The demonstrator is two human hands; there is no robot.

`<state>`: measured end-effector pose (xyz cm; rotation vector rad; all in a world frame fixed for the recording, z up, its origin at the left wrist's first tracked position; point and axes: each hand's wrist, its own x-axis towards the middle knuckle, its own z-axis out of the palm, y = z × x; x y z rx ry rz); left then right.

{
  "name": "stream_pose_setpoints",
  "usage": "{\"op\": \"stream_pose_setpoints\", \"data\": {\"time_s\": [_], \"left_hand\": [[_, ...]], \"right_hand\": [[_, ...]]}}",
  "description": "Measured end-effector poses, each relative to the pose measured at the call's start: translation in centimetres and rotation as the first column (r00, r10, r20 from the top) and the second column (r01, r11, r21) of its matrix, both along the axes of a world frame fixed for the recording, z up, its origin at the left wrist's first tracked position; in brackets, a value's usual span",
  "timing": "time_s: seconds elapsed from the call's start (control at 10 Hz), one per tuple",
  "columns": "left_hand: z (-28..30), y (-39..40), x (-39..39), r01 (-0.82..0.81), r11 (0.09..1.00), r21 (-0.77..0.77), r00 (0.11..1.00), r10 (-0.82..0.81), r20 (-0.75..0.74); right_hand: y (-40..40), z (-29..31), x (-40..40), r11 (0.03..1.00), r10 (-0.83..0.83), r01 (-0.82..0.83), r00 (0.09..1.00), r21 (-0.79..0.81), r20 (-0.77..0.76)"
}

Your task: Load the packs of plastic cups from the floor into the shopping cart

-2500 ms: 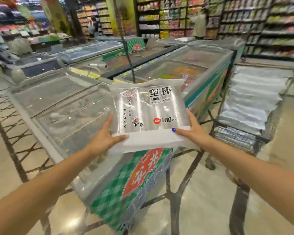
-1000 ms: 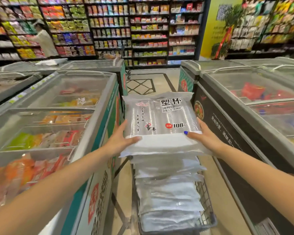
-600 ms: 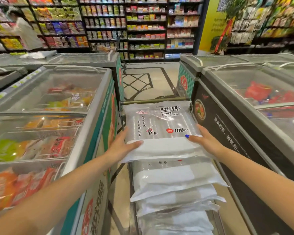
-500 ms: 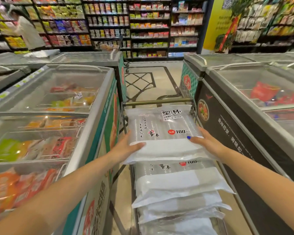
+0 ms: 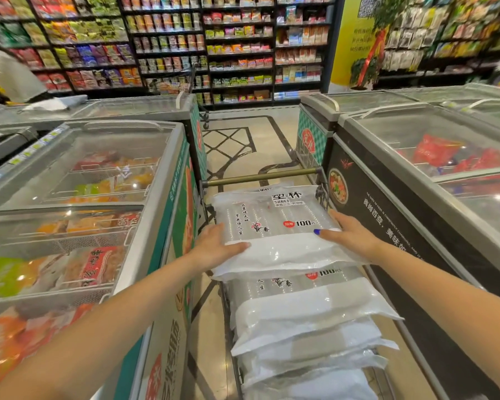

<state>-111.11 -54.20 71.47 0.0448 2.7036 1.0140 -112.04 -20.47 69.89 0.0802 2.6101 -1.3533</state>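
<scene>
Shopping cart [image 5: 260, 179] sits btwn two freezers, stacked w/ packs. Top pack of cups [image 5: 274, 226] lies flat at the far end, long axis across the cart, btwn both hands. Left hand [image 5: 214, 246] and right hand [image 5: 350, 233] grip its side edges, thumbs on top, equally near. Fingers underneath hidden; cart basket mostly covered.

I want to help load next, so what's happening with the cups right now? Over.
Left hand and right hand grip the top cup pack at its sides. Pack sits on the stack in the shopping cart. Nothing in the way.
</scene>
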Motion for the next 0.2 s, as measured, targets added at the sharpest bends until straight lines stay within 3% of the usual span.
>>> {"op": "stream_pose_setpoints", "data": {"time_s": [0.1,0.2], "left_hand": [[1.4,0.7,-0.1,0.032,0.991,-0.131,0.986,-0.052,-0.158],[2.8,1.9,0.3,0.108,0.97,-0.216,0.972,-0.148,-0.181]], "right_hand": [[-1.3,2.2,1.2,0.971,0.011,0.038,0.978,0.234,-0.207],[-2.0,3.5,2.7,0.936,0.082,0.032,0.949,0.35,-0.305]]}}
